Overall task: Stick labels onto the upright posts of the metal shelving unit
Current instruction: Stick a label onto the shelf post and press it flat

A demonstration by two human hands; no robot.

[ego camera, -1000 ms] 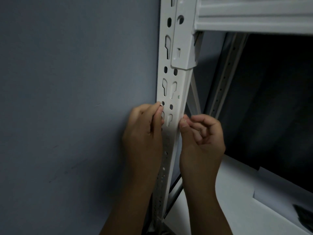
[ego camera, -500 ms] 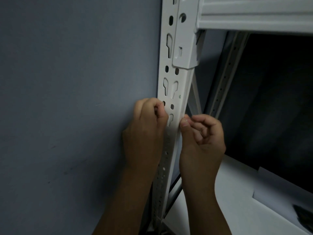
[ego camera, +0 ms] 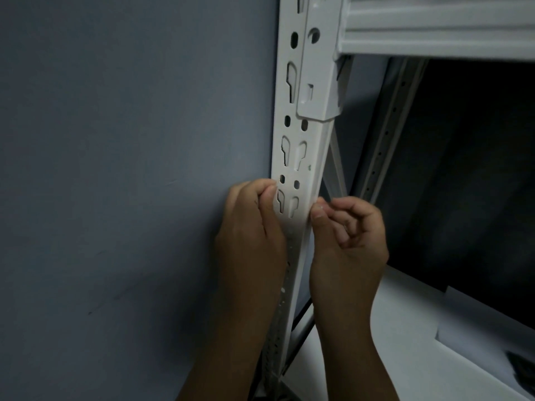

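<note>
one white slotted upright post (ego camera: 301,169) standing at centre frame, two hands flanking it, left hand (ego camera: 252,227) curling fingers against its left edge, right hand (ego camera: 347,235) pinching its right edge, grey wall (ego camera: 130,169) lying open at left

The upright post (ego camera: 299,169) is white, patterned with paired rows of round holes alternating with keyhole-shaped slots. The horizontal beam (ego camera: 434,27) and its bracket (ego camera: 318,68) are the same white. The wall (ego camera: 130,169) is plain blue-grey. The lower shelf (ego camera: 405,357) is white; the rear post (ego camera: 388,131), greyish-white, carries one line of small holes.
</note>
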